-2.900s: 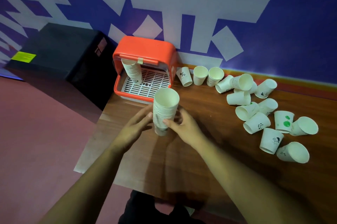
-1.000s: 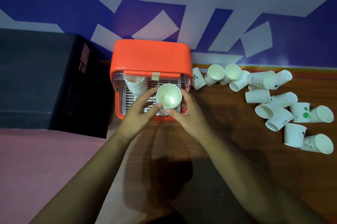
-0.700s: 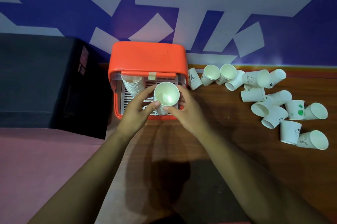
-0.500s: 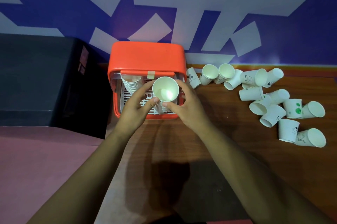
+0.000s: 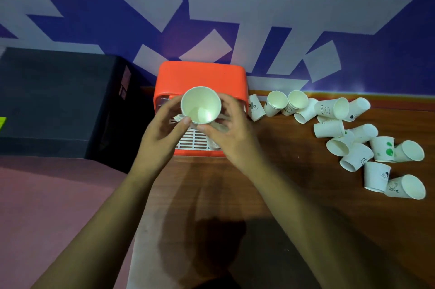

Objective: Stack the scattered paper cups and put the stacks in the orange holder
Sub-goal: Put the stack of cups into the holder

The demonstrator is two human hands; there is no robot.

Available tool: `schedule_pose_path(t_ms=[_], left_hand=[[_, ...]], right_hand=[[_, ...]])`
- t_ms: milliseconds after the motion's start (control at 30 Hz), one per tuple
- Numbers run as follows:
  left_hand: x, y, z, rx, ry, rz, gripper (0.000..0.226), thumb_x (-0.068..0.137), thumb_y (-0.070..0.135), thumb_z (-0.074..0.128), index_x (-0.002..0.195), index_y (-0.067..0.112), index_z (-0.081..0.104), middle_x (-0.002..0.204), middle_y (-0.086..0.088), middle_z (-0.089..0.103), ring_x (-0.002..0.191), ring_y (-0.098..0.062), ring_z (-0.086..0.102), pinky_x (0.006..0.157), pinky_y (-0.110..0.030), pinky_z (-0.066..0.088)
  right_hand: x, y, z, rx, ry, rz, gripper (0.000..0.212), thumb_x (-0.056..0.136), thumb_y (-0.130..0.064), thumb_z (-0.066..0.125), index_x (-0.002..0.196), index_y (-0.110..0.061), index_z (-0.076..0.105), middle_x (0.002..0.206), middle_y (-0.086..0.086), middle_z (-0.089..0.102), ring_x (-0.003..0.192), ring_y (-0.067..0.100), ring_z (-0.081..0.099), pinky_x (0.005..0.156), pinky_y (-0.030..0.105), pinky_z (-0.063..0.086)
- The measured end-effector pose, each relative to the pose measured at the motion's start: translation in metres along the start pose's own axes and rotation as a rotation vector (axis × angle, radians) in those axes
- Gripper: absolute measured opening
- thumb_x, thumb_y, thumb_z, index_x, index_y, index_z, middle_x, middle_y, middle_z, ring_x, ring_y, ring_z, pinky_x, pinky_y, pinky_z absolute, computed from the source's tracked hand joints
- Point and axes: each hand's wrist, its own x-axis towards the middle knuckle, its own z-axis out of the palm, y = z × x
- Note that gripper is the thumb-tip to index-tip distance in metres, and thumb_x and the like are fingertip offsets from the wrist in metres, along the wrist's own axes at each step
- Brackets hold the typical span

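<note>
Big wooden table (image 5: 294, 194) against a purple-and-white wall, with a black box (image 5: 58, 100) off to the left. The orange holder (image 5: 202, 75) sits at the back edge of the table, white slotted tray (image 5: 194, 139) showing inside. Both hands are on one stack of cups (image 5: 200, 105), held right over the holder's opening: left hand (image 5: 160, 134) and right hand (image 5: 231, 133) each have a closed grip around it. So I'd say this stack is nearly in, but loads of loose cups (image 5: 353, 138) are still scattered to the right. One cup reads "HELLO" (image 5: 323, 109).
</note>
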Motion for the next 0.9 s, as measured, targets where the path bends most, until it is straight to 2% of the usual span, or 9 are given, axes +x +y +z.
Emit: schedule_pose_path(t_ms=[100, 267, 400, 500, 633, 733, 833, 900], left_hand=[[-0.014, -0.019, -0.021, 0.006, 0.039, -0.072, 0.036, 0.097, 0.019, 0.06, 0.133, 0.021, 0.059, 0.132, 0.0, 0.065, 0.125, -0.021, 0.06, 0.11, -0.044, 0.046], [-0.031, -0.063, -0.035, 0.024, 0.043, -0.222, 0.038, 0.096, 0.02, 0.062, 0.134, 0.023, 0.06, 0.132, -0.001, 0.066, 0.125, -0.019, 0.061, 0.111, -0.048, 0.045], [-0.029, -0.092, -0.035, 0.047, 0.053, -0.284, 0.038, 0.095, 0.026, 0.064, 0.132, 0.028, 0.061, 0.133, 0.001, 0.065, 0.124, -0.018, 0.061, 0.11, -0.053, 0.045], [-0.019, -0.107, -0.036, 0.072, 0.043, -0.282, 0.037, 0.095, 0.028, 0.063, 0.132, 0.035, 0.061, 0.135, 0.003, 0.064, 0.124, -0.016, 0.061, 0.109, -0.049, 0.047], [-0.004, -0.121, -0.039, 0.052, 0.027, -0.31, 0.038, 0.1, 0.015, 0.06, 0.136, 0.025, 0.058, 0.132, 0.006, 0.066, 0.122, -0.009, 0.062, 0.105, -0.035, 0.051], [0.003, -0.134, -0.044, 0.144, 0.027, -0.359, 0.039, 0.1, 0.016, 0.06, 0.138, 0.025, 0.057, 0.13, 0.011, 0.067, 0.12, -0.003, 0.063, 0.106, -0.035, 0.05], [0.005, -0.144, -0.048, 0.255, -0.017, -0.399, 0.039, 0.099, 0.022, 0.061, 0.136, 0.034, 0.057, 0.126, 0.013, 0.069, 0.118, -0.003, 0.064, 0.105, -0.041, 0.052], [0.007, -0.144, -0.046, 0.343, -0.032, -0.398, 0.039, 0.098, 0.023, 0.061, 0.135, 0.034, 0.058, 0.121, 0.013, 0.07, 0.112, -0.004, 0.065, 0.101, -0.036, 0.053]], right_hand=[[-0.004, 0.015, 0.029, 0.006, -0.022, 0.035, 0.063, 0.075, -0.031, 0.08, 0.13, -0.033, 0.05, 0.124, -0.017, 0.059, 0.117, 0.011, 0.059, 0.099, 0.043, 0.051], [-0.012, 0.056, 0.064, -0.013, -0.031, 0.116, 0.062, 0.078, -0.016, 0.079, 0.133, -0.021, 0.051, 0.124, -0.005, 0.062, 0.112, 0.011, 0.062, 0.092, 0.041, 0.055], [-0.008, 0.081, 0.08, -0.052, -0.033, 0.164, 0.059, 0.078, -0.015, 0.078, 0.131, -0.022, 0.053, 0.122, -0.005, 0.061, 0.112, 0.013, 0.061, 0.092, 0.044, 0.054], [-0.001, 0.093, 0.087, -0.083, -0.045, 0.194, 0.058, 0.081, -0.018, 0.076, 0.134, -0.023, 0.051, 0.122, -0.009, 0.061, 0.113, 0.009, 0.06, 0.096, 0.039, 0.053], [0.014, 0.104, 0.095, -0.128, -0.057, 0.253, 0.059, 0.082, -0.023, 0.074, 0.136, -0.025, 0.048, 0.124, -0.012, 0.061, 0.112, 0.008, 0.06, 0.097, 0.038, 0.052], [0.023, 0.111, 0.102, -0.18, -0.075, 0.29, 0.06, 0.082, -0.024, 0.074, 0.135, -0.027, 0.048, 0.122, -0.011, 0.062, 0.109, 0.011, 0.062, 0.095, 0.038, 0.053], [0.027, 0.117, 0.104, -0.234, -0.114, 0.305, 0.056, 0.085, -0.019, 0.074, 0.134, -0.022, 0.048, 0.112, -0.015, 0.057, 0.102, 0.011, 0.062, 0.087, 0.029, 0.051], [0.028, 0.12, 0.104, -0.29, -0.139, 0.306, 0.053, 0.086, -0.021, 0.073, 0.133, -0.018, 0.049, 0.11, -0.012, 0.056, 0.1, 0.012, 0.06, 0.08, 0.022, 0.043]])
